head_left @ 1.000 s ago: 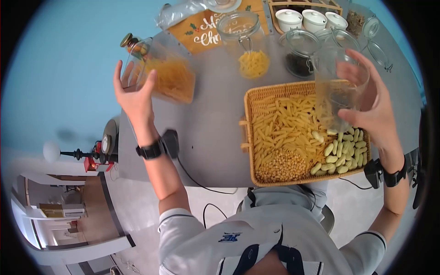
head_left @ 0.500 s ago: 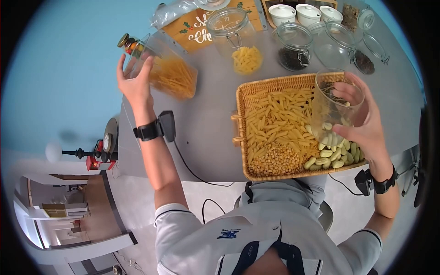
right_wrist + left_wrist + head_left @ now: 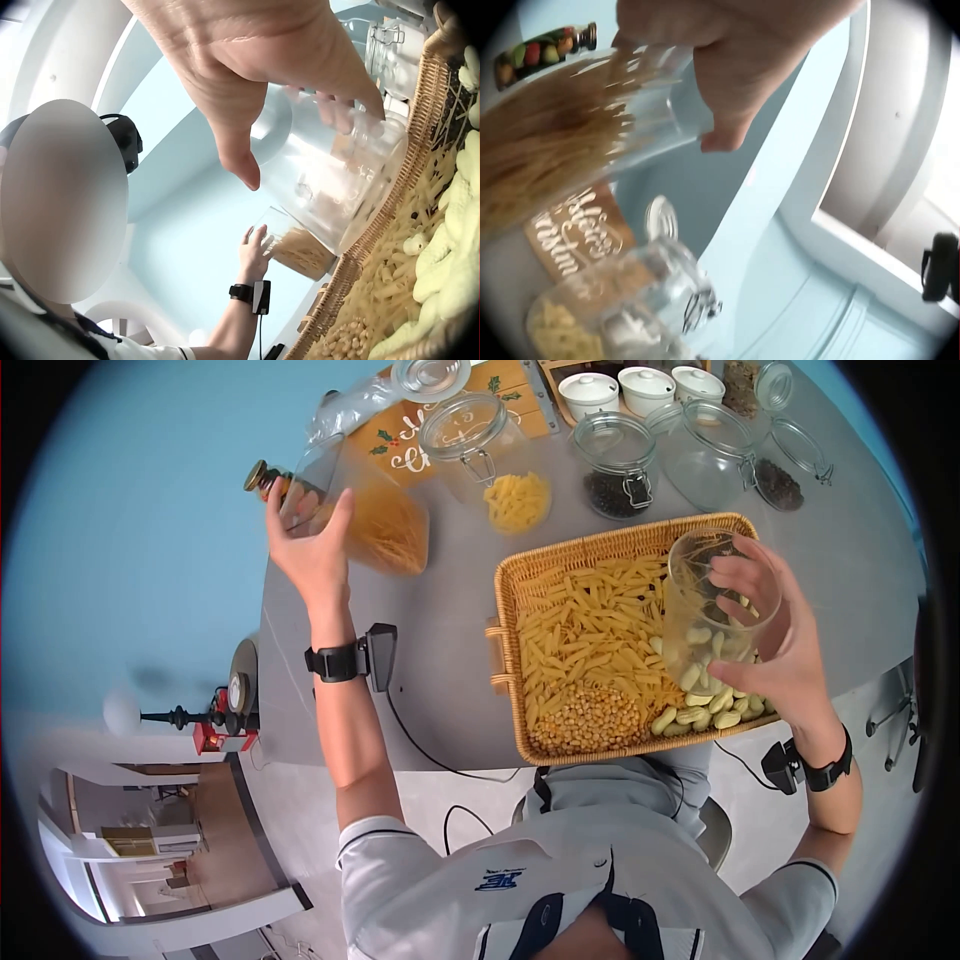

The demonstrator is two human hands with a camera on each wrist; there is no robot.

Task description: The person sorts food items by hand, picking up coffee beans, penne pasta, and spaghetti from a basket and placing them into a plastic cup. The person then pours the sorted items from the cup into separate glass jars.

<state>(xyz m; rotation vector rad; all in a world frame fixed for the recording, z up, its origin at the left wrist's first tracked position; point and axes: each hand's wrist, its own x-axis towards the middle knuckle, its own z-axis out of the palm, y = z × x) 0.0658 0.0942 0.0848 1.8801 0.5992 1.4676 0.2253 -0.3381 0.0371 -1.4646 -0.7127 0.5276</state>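
Note:
My left hand [image 3: 312,560] grips the open end of a clear container of spaghetti [image 3: 385,525], fingers on one side and thumb on the other. The container leans, with the pasta at its far end. My right hand [image 3: 790,660] holds a clear jar [image 3: 322,180] round its side, over the right part of a wicker basket [image 3: 508,670]. Nothing shows inside this jar. Below it are pale green peanut-shaped pieces [image 3: 695,715], partly seen through its wall. Penne [image 3: 580,630] fills the basket's middle, and corn kernels [image 3: 585,722] lie at its near left corner.
Behind the basket stand a clip-top jar of pasta [image 3: 515,500], a jar with dark contents [image 3: 615,490] and an open glass jar [image 3: 705,465]. White lidded pots [image 3: 588,395] line the back. A small colourful jar [image 3: 262,478] stands behind the spaghetti container.
The head view has shifted. My right hand has brought the clear jar lower and nearer, over the peanut-shaped pieces. The spaghetti container has come slightly closer to the pasta jar, still in my left hand.

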